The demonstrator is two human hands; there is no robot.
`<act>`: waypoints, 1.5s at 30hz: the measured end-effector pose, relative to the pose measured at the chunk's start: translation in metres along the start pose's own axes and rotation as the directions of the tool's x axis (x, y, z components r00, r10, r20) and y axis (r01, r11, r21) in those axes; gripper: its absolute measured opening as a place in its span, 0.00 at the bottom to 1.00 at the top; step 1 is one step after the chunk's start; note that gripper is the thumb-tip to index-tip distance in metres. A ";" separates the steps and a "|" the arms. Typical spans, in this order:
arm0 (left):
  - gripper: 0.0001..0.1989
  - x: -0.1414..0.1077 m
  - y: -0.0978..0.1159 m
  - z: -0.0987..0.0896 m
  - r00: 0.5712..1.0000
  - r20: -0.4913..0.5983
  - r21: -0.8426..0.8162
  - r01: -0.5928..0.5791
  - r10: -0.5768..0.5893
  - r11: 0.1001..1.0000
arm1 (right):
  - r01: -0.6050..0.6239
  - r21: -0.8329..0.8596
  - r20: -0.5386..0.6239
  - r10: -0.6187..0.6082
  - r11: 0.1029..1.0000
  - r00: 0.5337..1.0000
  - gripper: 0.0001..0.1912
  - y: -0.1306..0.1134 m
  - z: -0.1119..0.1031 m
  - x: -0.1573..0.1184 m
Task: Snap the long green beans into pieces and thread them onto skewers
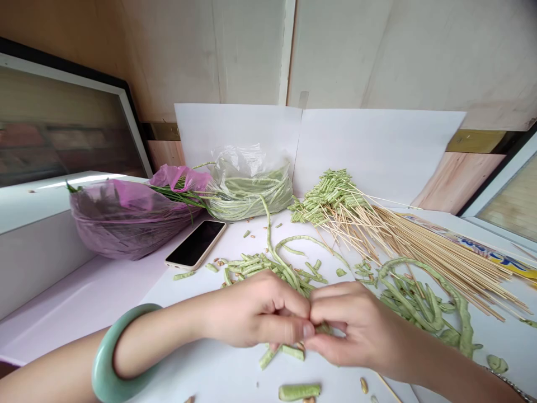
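Head view: your left hand [255, 310] and right hand [361, 319], fingers pinched together, seem clamped on a mostly hidden bean piece [323, 329] over the counter [222, 372]. It's likely light, crisp, snappable; grip near the ends.

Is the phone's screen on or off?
Looks off: the phone lies face up beside the purple bag, its screen plain black, with nothing lit.

The bangle [109, 358] is jade green. The beans [310, 392] are pale green, the sticks [444, 254] straw yellow. One bag [130, 224] is sheer purple. The phone [196, 244] has a black screen in a cream case, and the wrapper [482, 246] shows yellow and blue.
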State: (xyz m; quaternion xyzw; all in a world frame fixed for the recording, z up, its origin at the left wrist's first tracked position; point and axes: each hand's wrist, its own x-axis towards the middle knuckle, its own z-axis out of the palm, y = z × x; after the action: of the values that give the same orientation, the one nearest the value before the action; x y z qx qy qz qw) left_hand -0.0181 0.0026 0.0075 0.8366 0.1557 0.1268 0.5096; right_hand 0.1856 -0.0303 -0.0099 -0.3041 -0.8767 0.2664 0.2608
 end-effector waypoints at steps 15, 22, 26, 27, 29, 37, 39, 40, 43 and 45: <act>0.19 -0.001 0.002 0.003 0.998 -0.007 -0.027 0.060 -0.061 0.998 | 0.067 -0.112 0.004 -0.067 0.991 0.998 0.15 -0.011 0.003 -0.002; 0.16 -0.004 0.006 0.010 0.972 -0.112 -0.052 0.202 -0.207 0.978 | 0.065 -0.178 -0.119 -0.087 0.982 0.989 0.14 0.003 0.011 -0.006; 0.14 -0.007 0.008 0.012 0.944 0.045 -0.364 0.321 -0.328 0.874 | 0.113 -0.027 -0.022 -0.114 0.993 0.993 0.14 0.002 0.010 -0.005; 0.13 -0.006 0.008 0.013 0.941 0.077 -0.400 0.331 -0.328 0.855 | 0.111 0.018 0.023 -0.111 0.994 0.994 0.14 0.000 0.009 -0.005; 0.11 -0.005 0.008 0.014 0.937 0.121 -0.445 0.346 -0.327 0.826 | 0.079 0.085 0.092 -0.087 0.993 0.992 0.13 -0.004 0.008 -0.006; 0.15 -0.004 0.006 0.013 0.984 0.111 -0.591 0.177 -0.138 0.787 | 0.066 0.115 0.016 -0.068 0.991 0.998 0.11 -0.003 -0.001 -0.006; 0.18 -0.003 0.002 0.011 0.993 0.034 -0.648 0.106 -0.110 0.754 | 0.064 0.058 -0.088 -0.059 0.996 0.994 0.11 -0.001 -0.004 -0.004; 0.20 -0.002 0.000 0.010 0.993 -0.008 -0.670 0.080 -0.115 0.738 | 0.056 0.023 -0.149 -0.052 0.998 0.988 0.10 0.000 -0.004 -0.003; 0.24 0.002 -0.009 0.010 0.982 -0.078 -0.668 0.075 -0.170 0.741 | 0.026 -0.043 -0.291 -0.038 0.999 0.956 0.04 0.002 -0.004 -0.002; 0.26 0.004 -0.013 0.012 0.976 -0.063 -0.634 0.121 -0.207 0.764 | 0.019 -0.061 -0.323 -0.038 0.998 0.946 0.04 0.002 -0.001 -0.002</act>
State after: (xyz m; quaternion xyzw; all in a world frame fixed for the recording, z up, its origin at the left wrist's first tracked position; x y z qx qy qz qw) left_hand -0.0121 -0.0001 -0.0090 0.5926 0.2099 0.1803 0.7565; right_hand 0.1879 -0.0295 -0.0115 -0.3383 -0.8335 0.1839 0.3964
